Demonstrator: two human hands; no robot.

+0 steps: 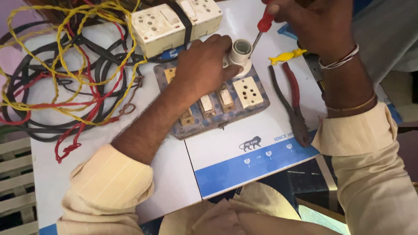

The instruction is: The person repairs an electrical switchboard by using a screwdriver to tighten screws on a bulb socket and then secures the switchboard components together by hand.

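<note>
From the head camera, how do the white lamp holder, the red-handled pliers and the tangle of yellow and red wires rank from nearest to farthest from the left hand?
1. White lamp holder, touching the left hand.
2. Red-handled pliers, to the right.
3. Wire tangle, far left.

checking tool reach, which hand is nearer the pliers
Right. The right hand holds a screwdriver above the pliers, with its wrist just beside them. The left hand grips the lamp holder, farther left across the switch board.
</note>
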